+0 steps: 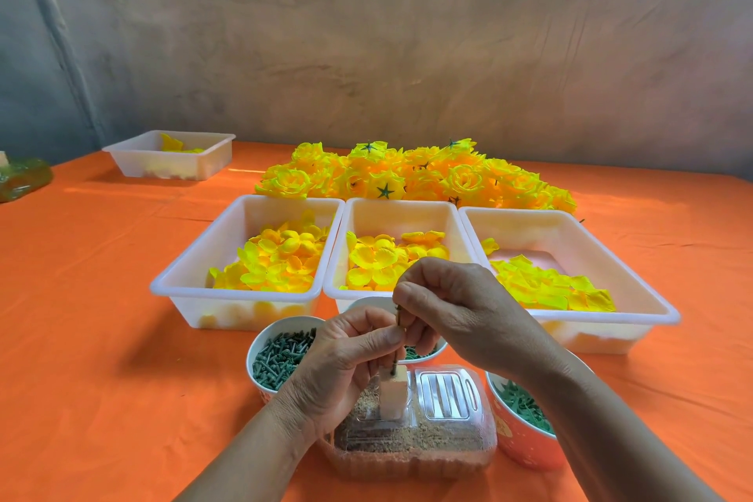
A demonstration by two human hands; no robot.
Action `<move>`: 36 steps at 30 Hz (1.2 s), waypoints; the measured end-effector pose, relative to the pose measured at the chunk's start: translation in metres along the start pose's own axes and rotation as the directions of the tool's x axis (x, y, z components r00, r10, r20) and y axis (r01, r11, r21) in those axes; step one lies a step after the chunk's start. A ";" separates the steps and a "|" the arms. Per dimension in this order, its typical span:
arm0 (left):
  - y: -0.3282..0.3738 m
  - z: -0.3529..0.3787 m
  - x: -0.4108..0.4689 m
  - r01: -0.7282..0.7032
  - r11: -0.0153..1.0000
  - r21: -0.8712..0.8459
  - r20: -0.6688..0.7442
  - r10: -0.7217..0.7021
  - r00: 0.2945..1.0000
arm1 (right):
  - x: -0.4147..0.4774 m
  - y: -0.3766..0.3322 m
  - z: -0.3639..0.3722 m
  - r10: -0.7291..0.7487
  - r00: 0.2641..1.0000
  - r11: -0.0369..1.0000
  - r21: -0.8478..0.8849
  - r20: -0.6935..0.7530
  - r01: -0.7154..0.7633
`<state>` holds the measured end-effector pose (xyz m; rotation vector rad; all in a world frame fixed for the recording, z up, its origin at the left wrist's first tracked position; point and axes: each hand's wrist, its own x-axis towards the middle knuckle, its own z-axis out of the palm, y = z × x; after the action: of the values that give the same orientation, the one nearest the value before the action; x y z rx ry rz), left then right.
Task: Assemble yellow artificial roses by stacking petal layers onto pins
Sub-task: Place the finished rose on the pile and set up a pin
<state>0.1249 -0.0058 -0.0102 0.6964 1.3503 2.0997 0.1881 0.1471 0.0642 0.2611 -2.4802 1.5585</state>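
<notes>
A thin pin [396, 367] stands upright in a small white foam block [393, 393] set on a clear plastic box [448, 440]. My left hand [346, 363] pinches the pin just above the block. My right hand [460, 310] pinches a small green piece [398, 316] at the pin's top. Three white trays hold yellow petals: left tray [179, 289], middle tray [401, 205], right tray [635, 277]. Behind them lies a heap of finished yellow roses [407, 175].
A cup of green pins [254, 355] sits left of my hands, a second cup [423, 353] is mostly hidden behind them, and an orange cup of green parts [521, 432] stands right. A fourth white tray [171, 159] is far left on the orange tablecloth [102, 318].
</notes>
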 end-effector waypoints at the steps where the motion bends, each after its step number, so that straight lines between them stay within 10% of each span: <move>1: 0.000 0.000 0.000 -0.002 1.000 0.002 0.000 0.002 1.000 | 0.000 0.001 0.000 0.001 1.000 1.000 0.015 0.006 -0.001; 36: 0.001 -0.007 -0.004 0.019 0.990 -0.139 -0.045 -0.026 0.999 | -0.019 0.019 0.009 -0.253 0.965 0.917 -0.332 -0.062 0.219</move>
<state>0.1232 -0.0134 -0.0119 0.5757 1.2168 2.1795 0.2011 0.1476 0.0387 0.3982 -2.4635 1.0259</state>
